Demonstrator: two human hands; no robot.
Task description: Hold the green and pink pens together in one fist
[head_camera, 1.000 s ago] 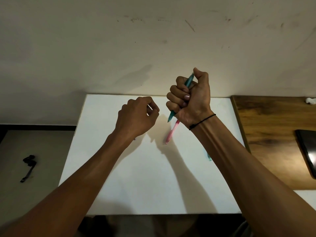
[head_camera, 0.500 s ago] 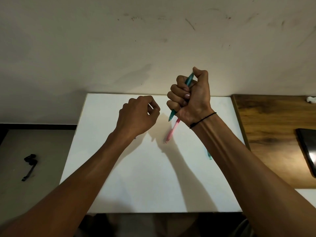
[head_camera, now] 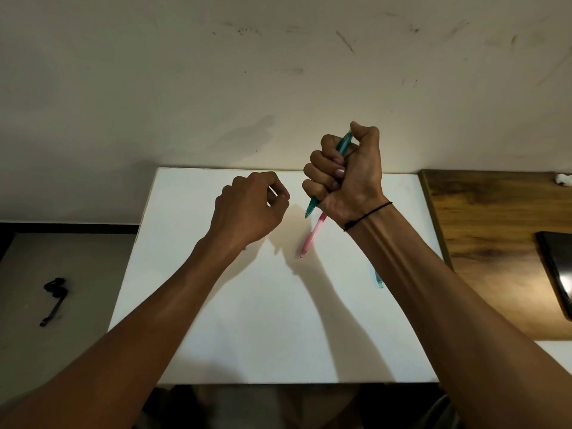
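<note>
My right hand (head_camera: 346,178) is raised above the white table (head_camera: 247,320) and grips a teal pen (head_camera: 311,207) in a fist. The thumb sits on the pen's upper end and the tip points down and left. Below that hand a pink pen (head_camera: 311,239) lies on the table. Another teal pen (head_camera: 379,280) lies further right, mostly hidden behind my right forearm. My left hand (head_camera: 247,209) hovers to the left of the pens with its fingers curled in. I see nothing plainly held in it.
A wooden surface (head_camera: 483,243) adjoins the white table on the right, with a dark flat device (head_camera: 557,274) and a small white thing (head_camera: 561,178) on it. A black strap (head_camera: 54,300) lies on the floor at left. The wall stands right behind the table.
</note>
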